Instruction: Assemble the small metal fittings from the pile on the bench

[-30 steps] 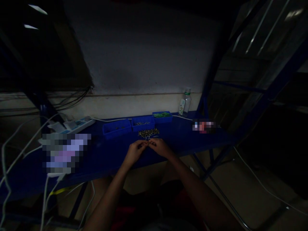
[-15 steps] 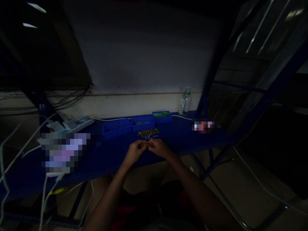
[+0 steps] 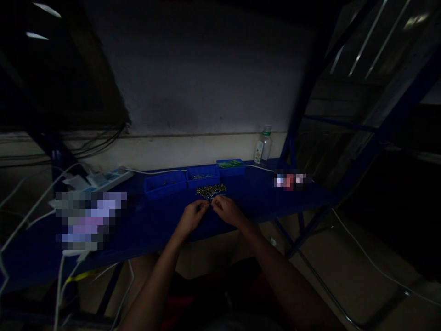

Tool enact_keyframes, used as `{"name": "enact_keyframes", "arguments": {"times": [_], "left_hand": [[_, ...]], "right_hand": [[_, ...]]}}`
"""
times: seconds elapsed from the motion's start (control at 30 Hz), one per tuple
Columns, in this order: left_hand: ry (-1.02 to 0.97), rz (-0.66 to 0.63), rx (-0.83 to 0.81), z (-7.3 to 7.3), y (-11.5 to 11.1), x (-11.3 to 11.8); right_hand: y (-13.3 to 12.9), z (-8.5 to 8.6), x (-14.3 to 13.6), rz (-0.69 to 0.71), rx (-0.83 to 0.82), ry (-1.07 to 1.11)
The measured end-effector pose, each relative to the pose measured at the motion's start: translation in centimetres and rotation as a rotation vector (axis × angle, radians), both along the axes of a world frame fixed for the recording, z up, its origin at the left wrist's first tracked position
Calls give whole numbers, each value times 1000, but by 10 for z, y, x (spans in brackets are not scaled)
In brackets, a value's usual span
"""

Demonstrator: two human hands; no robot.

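Observation:
My left hand [image 3: 193,216] is over the blue table, its thumb and forefinger pinched together. Whatever lies between those fingertips is too small and dark to make out. Close on its right is my right hand [image 3: 224,210], fingers curled into a pinch, with a narrow gap between the two hands. Its fingertips also hide what they may hold. Just beyond the hands lies a pile of small brass-coloured metal parts [image 3: 211,190]. A few thin silvery pieces lie at the pile's near edge, partly covered by my fingers.
Behind the pile stand a blue bin [image 3: 165,184] with a few small pieces, another blue bin [image 3: 203,182] with thin metal pieces, and a third blue bin [image 3: 231,171] with green items. A clear bottle [image 3: 263,149] stands back right. A white power strip [image 3: 115,178] with cables lies left.
My hands, whose fingertips met half a second ago, have drawn slightly apart. The whole view has shifted a little.

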State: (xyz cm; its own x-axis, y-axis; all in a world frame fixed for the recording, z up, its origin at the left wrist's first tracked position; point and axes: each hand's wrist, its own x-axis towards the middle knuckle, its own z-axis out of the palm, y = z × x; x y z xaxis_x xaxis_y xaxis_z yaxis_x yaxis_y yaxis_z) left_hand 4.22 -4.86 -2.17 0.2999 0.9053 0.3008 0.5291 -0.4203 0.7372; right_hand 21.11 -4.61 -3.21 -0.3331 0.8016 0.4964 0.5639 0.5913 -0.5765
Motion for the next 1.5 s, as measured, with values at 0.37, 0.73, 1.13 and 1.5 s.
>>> {"name": "enact_keyframes", "arguments": {"times": [0.37, 0.73, 1.13, 1.5], "left_hand": [[41, 7, 24, 3, -5, 2], [-38, 43, 1, 2, -3, 1], [-51, 1, 61, 2, -5, -1], [-108, 37, 44, 3, -5, -2]], "right_hand": [[2, 0, 1, 17, -87, 100], [4, -2, 2, 14, -109, 83], [3, -4, -1, 54, -84, -27], [3, -3, 0, 86, -84, 61]]}}
